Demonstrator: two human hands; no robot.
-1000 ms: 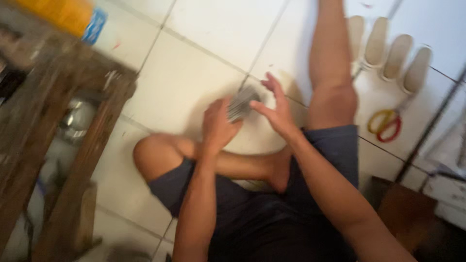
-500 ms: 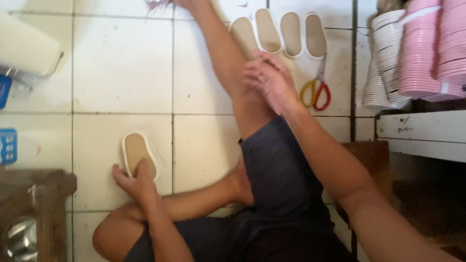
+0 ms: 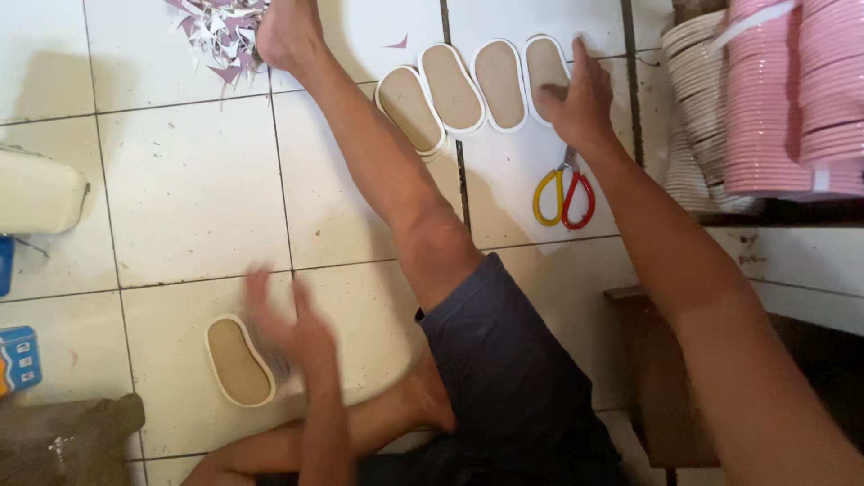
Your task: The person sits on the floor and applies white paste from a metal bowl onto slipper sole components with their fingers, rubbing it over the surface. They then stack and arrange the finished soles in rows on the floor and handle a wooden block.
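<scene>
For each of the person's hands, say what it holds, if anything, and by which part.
Neither hand holds anything. The right hand lies flat on the end sole of the row. The left hand, blurred, is open beside a single sole.

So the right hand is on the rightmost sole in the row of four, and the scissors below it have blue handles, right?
Not quite. The head view shows the scissors have one yellow and one red handle, not blue. The right hand does rest on the rightmost sole of the four.
</scene>
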